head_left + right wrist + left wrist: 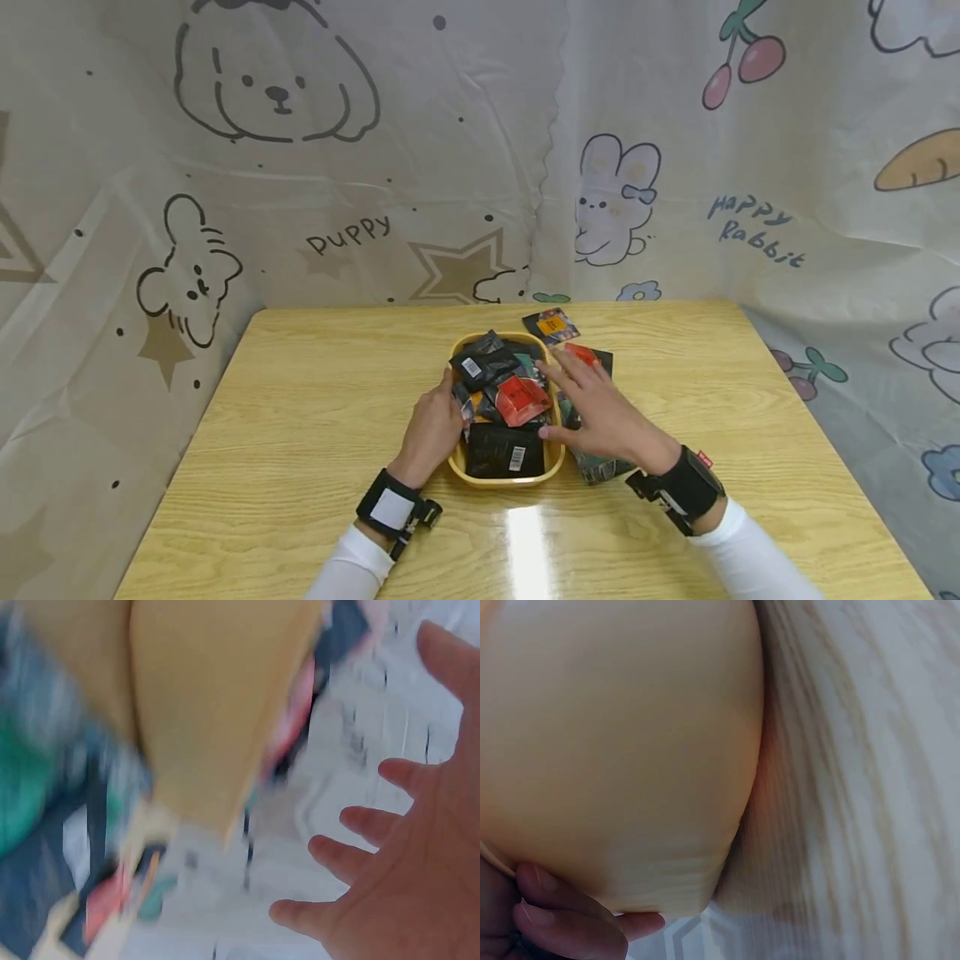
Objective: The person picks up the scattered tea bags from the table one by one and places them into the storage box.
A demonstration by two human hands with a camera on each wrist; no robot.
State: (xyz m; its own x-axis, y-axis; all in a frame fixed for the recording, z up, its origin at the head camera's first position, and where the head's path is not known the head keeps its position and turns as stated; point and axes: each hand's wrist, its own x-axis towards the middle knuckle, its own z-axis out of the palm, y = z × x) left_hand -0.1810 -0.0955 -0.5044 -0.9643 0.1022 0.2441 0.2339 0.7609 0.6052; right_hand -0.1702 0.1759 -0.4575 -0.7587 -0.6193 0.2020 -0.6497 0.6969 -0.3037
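Note:
A yellow plastic basket stands on the table, filled with small flat packets. Among these are a red packet, a black packet with a white label, and a larger black packet at the near end. My left hand holds the basket's left rim; in the left wrist view its fingers lie curled against the basket's outer wall. Over the right rim, my right hand hovers with spread, straight fingers and nothing in its grasp, as the right wrist view also shows.
Right of the basket, under and around the right hand, lie more packets, including a dark green one and a red one. Behind the basket is a dark packet with an orange patch. A printed curtain hangs beyond the wooden table.

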